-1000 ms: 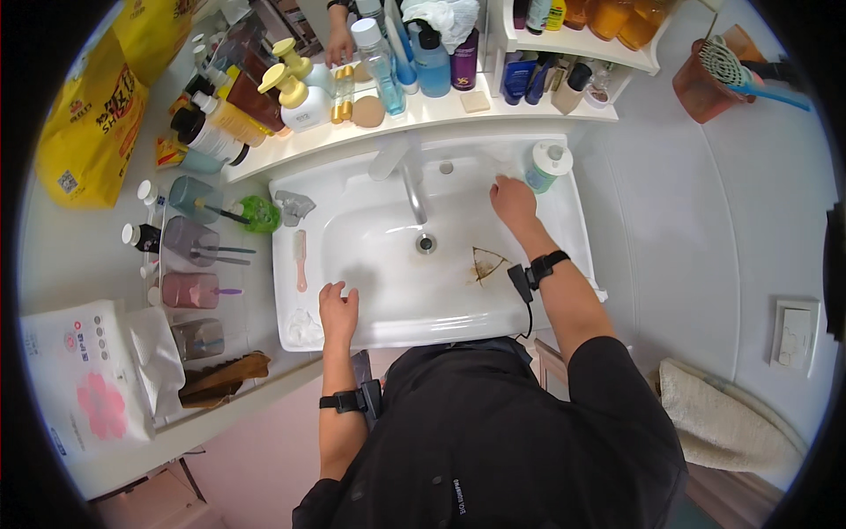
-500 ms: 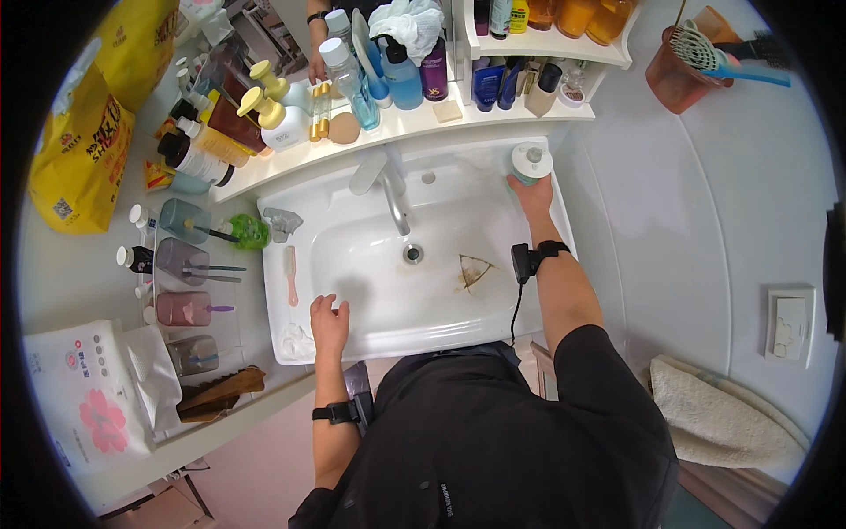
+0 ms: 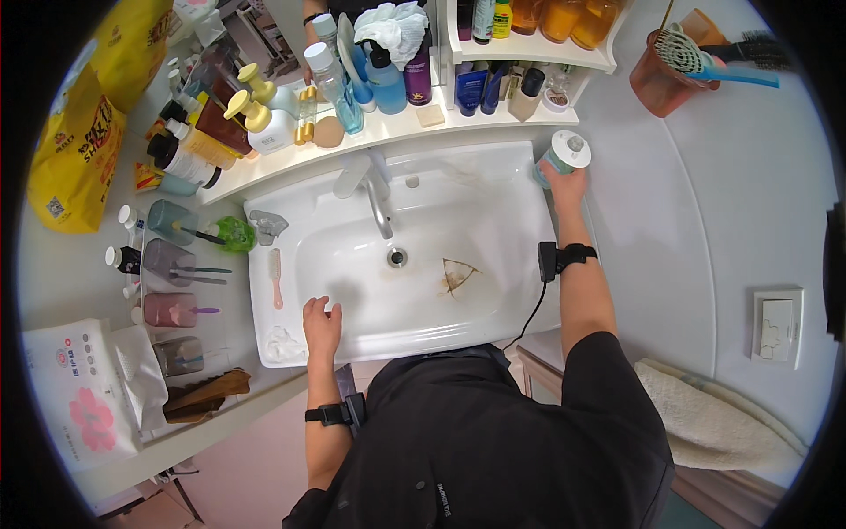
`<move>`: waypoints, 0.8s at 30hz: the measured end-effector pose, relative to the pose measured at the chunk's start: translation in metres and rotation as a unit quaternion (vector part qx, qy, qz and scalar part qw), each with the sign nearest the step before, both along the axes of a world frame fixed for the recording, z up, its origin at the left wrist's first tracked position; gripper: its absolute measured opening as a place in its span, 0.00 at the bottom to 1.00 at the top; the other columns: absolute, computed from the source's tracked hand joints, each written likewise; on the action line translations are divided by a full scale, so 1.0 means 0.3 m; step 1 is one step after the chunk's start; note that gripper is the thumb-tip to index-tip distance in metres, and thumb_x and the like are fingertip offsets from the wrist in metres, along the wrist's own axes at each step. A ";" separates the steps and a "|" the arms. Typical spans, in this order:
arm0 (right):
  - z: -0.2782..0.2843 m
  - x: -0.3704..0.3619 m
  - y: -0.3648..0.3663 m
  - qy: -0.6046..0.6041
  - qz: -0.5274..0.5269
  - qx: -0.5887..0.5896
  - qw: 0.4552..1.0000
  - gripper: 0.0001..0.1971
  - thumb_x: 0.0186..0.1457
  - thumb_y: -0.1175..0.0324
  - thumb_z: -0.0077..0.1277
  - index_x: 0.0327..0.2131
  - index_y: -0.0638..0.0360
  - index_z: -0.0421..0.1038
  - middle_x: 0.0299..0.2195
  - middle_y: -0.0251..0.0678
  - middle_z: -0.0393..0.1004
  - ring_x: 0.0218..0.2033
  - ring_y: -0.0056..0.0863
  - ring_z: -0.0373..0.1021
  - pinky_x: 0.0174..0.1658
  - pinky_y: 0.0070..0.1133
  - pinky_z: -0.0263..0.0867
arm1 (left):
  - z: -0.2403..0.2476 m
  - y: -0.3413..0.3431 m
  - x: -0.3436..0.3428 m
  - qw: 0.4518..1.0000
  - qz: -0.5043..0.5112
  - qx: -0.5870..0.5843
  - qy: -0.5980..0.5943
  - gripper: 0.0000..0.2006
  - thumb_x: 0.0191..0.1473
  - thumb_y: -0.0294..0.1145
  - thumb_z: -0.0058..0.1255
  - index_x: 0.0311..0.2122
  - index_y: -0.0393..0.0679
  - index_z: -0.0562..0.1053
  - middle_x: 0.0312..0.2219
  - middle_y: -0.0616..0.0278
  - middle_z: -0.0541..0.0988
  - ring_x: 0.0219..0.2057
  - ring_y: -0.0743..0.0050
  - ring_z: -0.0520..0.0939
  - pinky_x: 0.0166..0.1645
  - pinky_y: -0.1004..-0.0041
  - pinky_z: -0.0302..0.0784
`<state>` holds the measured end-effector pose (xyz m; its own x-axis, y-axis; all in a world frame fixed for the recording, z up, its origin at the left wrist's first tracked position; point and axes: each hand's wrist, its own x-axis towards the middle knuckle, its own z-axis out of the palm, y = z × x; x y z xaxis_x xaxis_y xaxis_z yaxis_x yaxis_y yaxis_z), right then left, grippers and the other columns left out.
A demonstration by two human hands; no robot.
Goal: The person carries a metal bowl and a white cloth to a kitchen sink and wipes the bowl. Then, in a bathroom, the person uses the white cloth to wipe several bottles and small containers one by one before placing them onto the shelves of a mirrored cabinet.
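My right hand (image 3: 564,183) is wrapped round a pale green bottle or canister with a white round top (image 3: 571,148), just past the back right corner of the white sink (image 3: 520,291). Over the front left of the basin, my left hand (image 3: 322,326) hovers empty with its fingers loosely bent and apart. A brown triangular mark or thin piece (image 3: 458,276) lies in the basin, right of the drain (image 3: 397,257). Along the left rim are a pink-handled brush (image 3: 277,279), a crumpled clear wrapper (image 3: 268,227) and white foam or wet tissue (image 3: 284,346).
The faucet (image 3: 374,189) rises at the back centre, below a shelf (image 3: 405,132) crowded with bottles and pumps. Cups with toothbrushes (image 3: 173,310), a green bottle (image 3: 236,234) and a tissue pack (image 3: 79,397) stand at left. A brush holder (image 3: 661,84) hangs at right.
My right hand has carried the bottle to the right, from over the sink's back right corner to beyond its rim. The whole view has shifted slightly; my left hand stays over the basin.
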<state>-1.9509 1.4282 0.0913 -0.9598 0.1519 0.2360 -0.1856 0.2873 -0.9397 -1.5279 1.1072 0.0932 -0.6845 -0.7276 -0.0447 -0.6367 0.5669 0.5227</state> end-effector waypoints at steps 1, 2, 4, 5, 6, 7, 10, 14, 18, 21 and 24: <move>-0.018 -0.021 0.016 -0.006 -0.003 -0.006 1.000 0.31 0.34 0.68 0.64 0.46 0.60 0.66 0.42 0.36 0.71 0.42 0.26 0.68 0.46 0.25 0.63 | 0.008 0.009 -0.014 1.000 -0.002 0.002 0.001 0.18 0.49 0.35 0.50 0.42 0.33 0.71 0.48 0.36 0.65 0.29 0.59 0.80 0.42 0.68 0.74; -0.030 -0.037 0.017 -0.006 -0.001 -0.007 1.000 0.31 0.34 0.68 0.64 0.46 0.60 0.66 0.42 0.36 0.71 0.42 0.26 0.68 0.46 0.25 0.63 | 0.014 0.013 -0.016 1.000 -0.001 0.002 0.001 0.18 0.49 0.35 0.50 0.42 0.33 0.71 0.48 0.36 0.65 0.29 0.59 0.80 0.42 0.68 0.74; -0.057 -0.067 0.014 -0.026 -0.011 0.014 1.000 0.29 0.35 0.69 0.64 0.45 0.61 0.66 0.42 0.35 0.71 0.42 0.26 0.68 0.46 0.24 0.64 | -0.024 -0.013 -0.001 0.999 -0.016 -0.034 -0.002 0.18 0.49 0.35 0.50 0.42 0.33 0.71 0.48 0.36 0.65 0.28 0.59 0.80 0.41 0.68 0.74; -0.072 -0.078 0.011 -0.027 -0.010 0.014 0.999 0.29 0.35 0.69 0.64 0.45 0.61 0.66 0.42 0.35 0.71 0.42 0.26 0.68 0.46 0.24 0.64 | -0.019 -0.013 -0.008 0.997 -0.035 -0.068 -0.005 0.18 0.49 0.35 0.50 0.42 0.33 0.71 0.48 0.36 0.65 0.28 0.59 0.80 0.41 0.68 0.75; -0.087 -0.087 0.006 -0.022 -0.019 -0.006 1.000 0.28 0.35 0.69 0.64 0.44 0.61 0.67 0.41 0.35 0.72 0.41 0.26 0.68 0.45 0.24 0.64 | -0.014 -0.009 -0.012 0.997 -0.035 -0.068 -0.006 0.18 0.49 0.35 0.50 0.42 0.33 0.71 0.48 0.36 0.65 0.28 0.59 0.80 0.41 0.68 0.75; -0.101 -0.096 0.006 -0.017 -0.029 -0.026 0.999 0.27 0.35 0.70 0.64 0.43 0.61 0.68 0.40 0.35 0.72 0.41 0.26 0.69 0.44 0.24 0.64 | -0.009 -0.005 -0.015 0.999 -0.021 -0.044 -0.002 0.18 0.49 0.35 0.50 0.42 0.33 0.71 0.47 0.36 0.65 0.28 0.59 0.80 0.41 0.68 0.75; -0.108 -0.108 -0.015 -0.044 -0.046 0.000 0.998 0.26 0.35 0.70 0.65 0.42 0.61 0.69 0.39 0.35 0.73 0.39 0.26 0.69 0.43 0.25 0.65 | 0.004 0.003 -0.012 1.000 0.002 -0.019 0.000 0.17 0.49 0.34 0.50 0.42 0.33 0.71 0.47 0.36 0.66 0.27 0.59 0.80 0.40 0.67 0.75; -0.123 -0.138 -0.025 -0.090 -0.063 -0.011 0.994 0.25 0.35 0.71 0.65 0.41 0.61 0.69 0.38 0.35 0.73 0.38 0.26 0.69 0.42 0.25 0.66 | 0.010 0.009 0.005 1.000 0.011 -0.018 0.000 0.18 0.49 0.34 0.50 0.42 0.32 0.71 0.47 0.36 0.66 0.27 0.59 0.80 0.39 0.68 0.75; -0.193 -0.185 0.005 -0.013 -0.042 -0.021 0.999 0.24 0.36 0.69 0.65 0.40 0.62 0.70 0.37 0.35 0.73 0.37 0.25 0.70 0.41 0.25 0.66 | 0.002 0.002 0.011 1.000 0.007 -0.017 -0.004 0.18 0.49 0.34 0.50 0.42 0.32 0.71 0.47 0.35 0.65 0.27 0.59 0.80 0.39 0.68 0.76; -0.186 -0.161 -0.009 -0.050 -0.028 -0.014 0.998 0.24 0.37 0.67 0.65 0.41 0.63 0.70 0.38 0.36 0.73 0.37 0.25 0.70 0.42 0.23 0.65 | -0.009 0.002 0.026 1.000 0.016 -0.012 0.001 0.18 0.48 0.34 0.50 0.42 0.32 0.71 0.47 0.35 0.65 0.27 0.59 0.80 0.38 0.69 0.76; -0.164 -0.134 -0.018 -0.086 -0.023 -0.049 0.995 0.26 0.36 0.63 0.65 0.40 0.64 0.71 0.38 0.39 0.74 0.38 0.29 0.70 0.43 0.24 0.64 | -0.005 0.009 0.016 1.000 0.002 -0.020 -0.002 0.18 0.48 0.34 0.50 0.42 0.32 0.71 0.47 0.35 0.65 0.28 0.59 0.80 0.39 0.68 0.76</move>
